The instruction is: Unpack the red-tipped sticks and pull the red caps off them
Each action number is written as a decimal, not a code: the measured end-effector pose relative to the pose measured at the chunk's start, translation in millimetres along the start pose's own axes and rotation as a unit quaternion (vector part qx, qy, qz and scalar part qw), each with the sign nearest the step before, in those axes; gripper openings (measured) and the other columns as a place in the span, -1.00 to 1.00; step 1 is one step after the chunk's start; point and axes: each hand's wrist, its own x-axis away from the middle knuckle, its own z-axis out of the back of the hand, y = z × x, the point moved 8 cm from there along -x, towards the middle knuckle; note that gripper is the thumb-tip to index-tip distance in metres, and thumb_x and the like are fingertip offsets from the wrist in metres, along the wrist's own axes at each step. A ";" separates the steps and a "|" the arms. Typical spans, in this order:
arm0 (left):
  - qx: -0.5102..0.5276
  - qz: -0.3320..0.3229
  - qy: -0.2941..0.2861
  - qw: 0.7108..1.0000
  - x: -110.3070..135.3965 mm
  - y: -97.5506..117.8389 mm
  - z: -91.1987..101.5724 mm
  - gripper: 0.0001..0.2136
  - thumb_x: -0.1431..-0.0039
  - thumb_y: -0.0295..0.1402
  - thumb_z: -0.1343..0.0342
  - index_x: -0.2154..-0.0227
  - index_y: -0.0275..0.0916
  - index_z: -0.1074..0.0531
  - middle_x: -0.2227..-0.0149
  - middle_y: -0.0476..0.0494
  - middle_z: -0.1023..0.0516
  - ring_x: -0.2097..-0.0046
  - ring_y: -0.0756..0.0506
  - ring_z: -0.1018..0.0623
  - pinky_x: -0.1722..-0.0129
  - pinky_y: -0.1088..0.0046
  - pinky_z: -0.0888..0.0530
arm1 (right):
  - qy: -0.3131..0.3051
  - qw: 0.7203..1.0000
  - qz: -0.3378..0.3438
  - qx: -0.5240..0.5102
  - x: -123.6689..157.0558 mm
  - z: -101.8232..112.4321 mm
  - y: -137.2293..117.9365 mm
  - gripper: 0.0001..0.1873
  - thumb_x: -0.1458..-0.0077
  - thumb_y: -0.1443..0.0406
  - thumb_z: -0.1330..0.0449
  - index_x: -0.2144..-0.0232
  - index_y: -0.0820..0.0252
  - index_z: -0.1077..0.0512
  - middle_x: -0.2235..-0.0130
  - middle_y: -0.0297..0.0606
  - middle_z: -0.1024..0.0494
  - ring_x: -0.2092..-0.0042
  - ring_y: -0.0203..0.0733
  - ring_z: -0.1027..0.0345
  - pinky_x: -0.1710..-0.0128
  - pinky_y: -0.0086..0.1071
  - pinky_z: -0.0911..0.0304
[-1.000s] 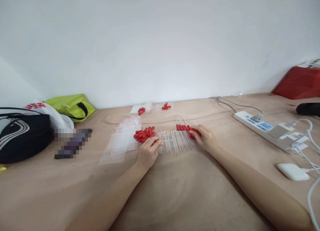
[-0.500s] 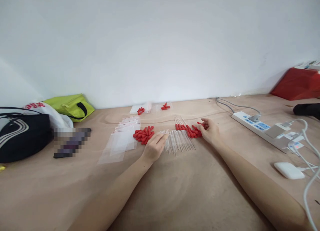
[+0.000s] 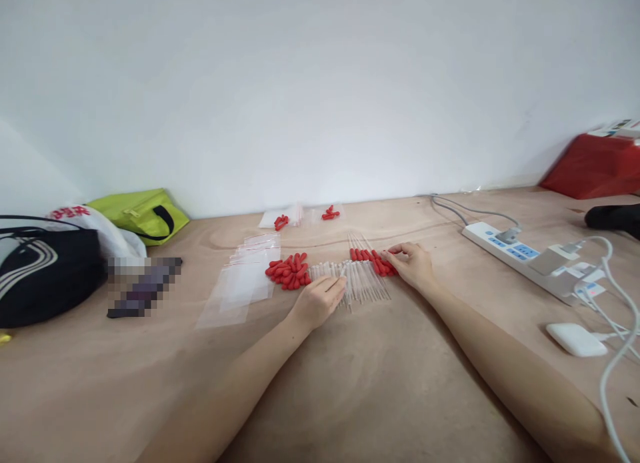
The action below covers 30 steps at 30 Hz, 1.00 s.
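A row of thin clear glass tubes (image 3: 357, 279) lies on the wooden table (image 3: 350, 369), some with red rubber bulbs (image 3: 373, 257) at their far ends. My left hand (image 3: 320, 301) rests at the near left end of the row, fingers together and touching the tubes. My right hand (image 3: 413, 263) sits at the right end, fingertips pinched on the red-bulbed tubes. A loose pile of red bulbs (image 3: 289, 269) lies just left of the row. A stack of clear zip bags (image 3: 243, 279) lies further left.
Two filled small bags (image 3: 300, 216) lie near the wall. A black bag (image 3: 43, 266), a white bag and a green pouch (image 3: 143, 213) sit at the left. A power strip (image 3: 525, 256) with cables, a white charger (image 3: 575, 338) and a red box (image 3: 595, 166) stand at the right.
My left hand slid right along the near ends of the tubes. My right hand let go of a bundle of bulbed tubes, lifted briefly, then came back down onto them.
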 end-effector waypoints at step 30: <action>0.120 0.053 -0.117 0.984 6.9 -3.8 -22.0 -0.75 -0.11 -0.25 -0.01 0.21 -0.27 -0.41 0.18 -0.16 -0.52 0.05 -0.10 -0.45 -0.10 0.14 -0.21 | -0.111 0.969 -0.134 0.175 -25.2 -10.4 -11.1 -0.73 0.11 0.09 -0.06 0.49 0.06 -0.49 0.42 -0.24 -0.51 0.20 -0.02 -0.29 0.17 -0.12 0.00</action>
